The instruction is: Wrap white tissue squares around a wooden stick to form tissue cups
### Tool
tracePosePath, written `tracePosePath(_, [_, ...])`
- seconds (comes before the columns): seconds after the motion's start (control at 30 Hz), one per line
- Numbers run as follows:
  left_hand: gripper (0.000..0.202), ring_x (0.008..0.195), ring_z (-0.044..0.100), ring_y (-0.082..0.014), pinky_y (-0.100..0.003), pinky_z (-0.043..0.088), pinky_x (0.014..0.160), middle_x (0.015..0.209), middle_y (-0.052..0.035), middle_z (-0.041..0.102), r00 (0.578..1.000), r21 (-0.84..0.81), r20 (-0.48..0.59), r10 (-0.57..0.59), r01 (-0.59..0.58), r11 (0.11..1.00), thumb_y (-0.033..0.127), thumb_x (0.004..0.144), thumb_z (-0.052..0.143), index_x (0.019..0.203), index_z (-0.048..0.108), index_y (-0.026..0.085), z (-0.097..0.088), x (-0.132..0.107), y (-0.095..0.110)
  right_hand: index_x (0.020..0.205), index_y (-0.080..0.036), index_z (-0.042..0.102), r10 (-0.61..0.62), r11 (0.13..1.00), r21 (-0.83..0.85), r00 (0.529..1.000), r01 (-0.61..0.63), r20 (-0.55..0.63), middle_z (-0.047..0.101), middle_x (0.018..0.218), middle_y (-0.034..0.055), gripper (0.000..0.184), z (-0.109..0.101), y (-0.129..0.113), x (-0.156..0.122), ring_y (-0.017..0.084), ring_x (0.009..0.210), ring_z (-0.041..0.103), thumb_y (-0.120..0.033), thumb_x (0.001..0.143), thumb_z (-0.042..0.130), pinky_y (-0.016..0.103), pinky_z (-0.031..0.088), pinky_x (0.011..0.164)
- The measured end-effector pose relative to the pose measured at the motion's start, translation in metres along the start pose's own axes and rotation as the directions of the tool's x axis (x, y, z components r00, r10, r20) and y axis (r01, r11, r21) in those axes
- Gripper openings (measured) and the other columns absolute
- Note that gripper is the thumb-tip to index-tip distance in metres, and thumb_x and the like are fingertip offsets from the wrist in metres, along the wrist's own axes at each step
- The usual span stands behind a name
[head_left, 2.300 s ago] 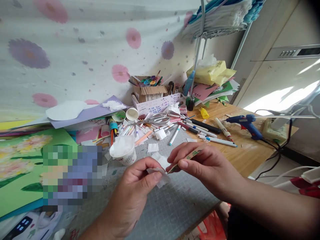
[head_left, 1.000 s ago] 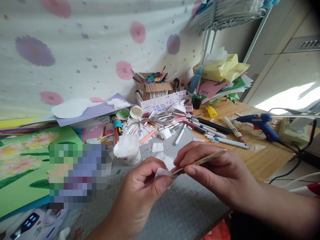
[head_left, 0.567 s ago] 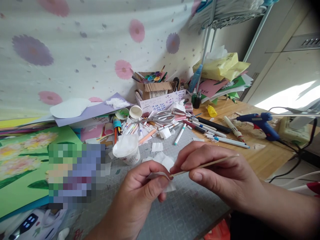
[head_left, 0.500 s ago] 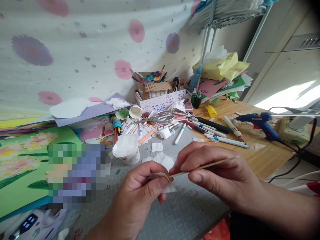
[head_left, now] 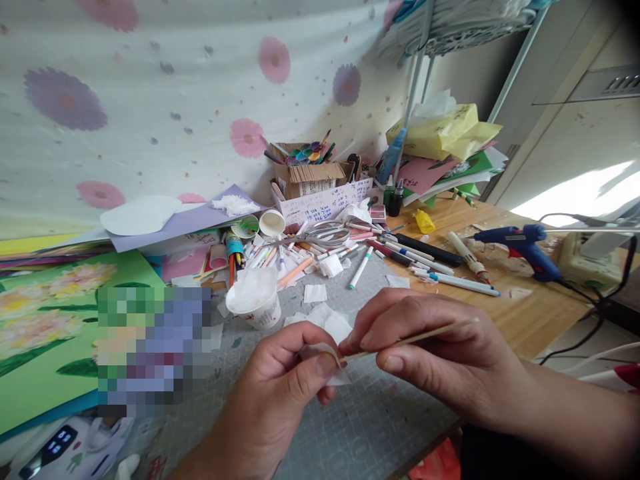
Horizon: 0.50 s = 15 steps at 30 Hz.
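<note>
Between the thumb and fingers of my left hand [head_left: 287,383] is a small piece of white tissue paper [head_left: 340,377], partly hidden by the fingers. My right hand [head_left: 430,353] pinches a thin wooden stick [head_left: 425,333], its tip touching the paper at my left fingertips. Both hands are above the grey cutting mat [head_left: 360,427]. Behind them lie more white paper pieces [head_left: 334,321] and a single white square [head_left: 315,293]. A paper cup [head_left: 257,310] with white paper in it stands beyond my left hand.
Markers [head_left: 360,268] and scissors [head_left: 327,233] crowd the back of the mat. A blue glue gun [head_left: 520,247] lies to the right on the wooden table [head_left: 540,300]. Green artwork [head_left: 45,373] is on the left, and a cardboard box [head_left: 310,177] stands at the back.
The paper's lower edge at my left fingertips has shifted slightly, and the stick's rear end has dipped a little. Both hands keep their hold.
</note>
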<state>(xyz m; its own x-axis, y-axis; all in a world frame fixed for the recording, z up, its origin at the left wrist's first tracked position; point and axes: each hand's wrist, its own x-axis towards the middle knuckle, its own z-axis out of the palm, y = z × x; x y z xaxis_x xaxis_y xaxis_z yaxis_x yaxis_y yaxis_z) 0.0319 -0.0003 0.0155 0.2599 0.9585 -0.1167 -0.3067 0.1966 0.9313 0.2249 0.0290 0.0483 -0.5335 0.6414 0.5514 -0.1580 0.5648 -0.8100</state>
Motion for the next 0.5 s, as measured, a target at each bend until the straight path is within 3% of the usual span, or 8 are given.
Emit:
tracePosePath(0.27, [0.013,0.062,0.046,-0.0112,-0.021,0.037,0.057,0.062,0.0030,0.057,1.000,0.015,0.017,-0.020,0.020,1.000,0.032,0.076,0.072,0.069,0.067,0.021,-0.0026,-0.0015,-0.0019,0.092,-0.015,0.068,0.004,1.000,-0.014,1.000,-0.004,-0.001,0.072,0.088,0.0096,0.014,0.0008,0.0004,-0.0007,0.017,0.088,0.067,-0.007,0.085,0.060,0.028,0.057,0.076])
tracePosePath(0.5, [0.015,0.062,0.047,-0.0106,-0.020,0.038,0.057,0.062,0.0036,0.057,0.999,0.021,0.043,-0.026,0.025,0.999,0.033,0.076,0.071,0.069,0.067,0.021,-0.0034,-0.0017,0.0000,0.089,-0.008,0.067,-0.037,0.999,0.012,0.999,0.037,-0.024,0.071,0.085,0.0130,0.011,0.0003,0.0016,0.0009,0.017,0.083,0.068,-0.001,0.082,0.061,0.026,0.057,0.074])
